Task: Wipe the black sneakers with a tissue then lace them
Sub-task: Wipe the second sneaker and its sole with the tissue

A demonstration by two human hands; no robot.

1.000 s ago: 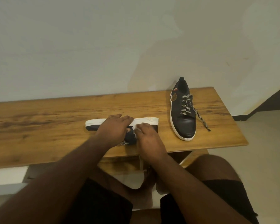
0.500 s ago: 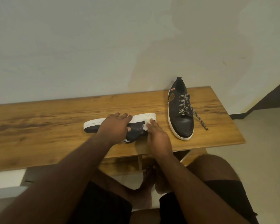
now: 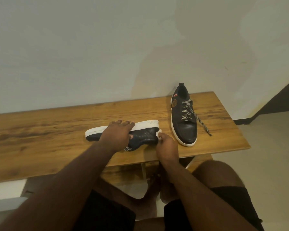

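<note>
A black sneaker [image 3: 144, 137] with a white sole lies on its side on the wooden table [image 3: 40, 135], toe to the right. My left hand [image 3: 117, 135] grips its middle, fingers over the sole edge and thumb on the upper. My right hand [image 3: 166, 145] pinches a white tissue [image 3: 158, 132] against the sneaker's toe. A second black sneaker [image 3: 183, 120] stands upright to the right, toe toward me, with a checked lace [image 3: 199, 121] trailing loose onto the table.
The table stands against a pale wall [image 3: 107, 47]. Its right edge [image 3: 232, 119] lies just past the second sneaker. My knees and bare feet [image 3: 154, 189] are under the front edge, above a pale floor [image 3: 274, 155].
My right hand has slid the tissue rightward along the sneaker's upper, from near the middle to the toe. My left hand has stayed on the sneaker.
</note>
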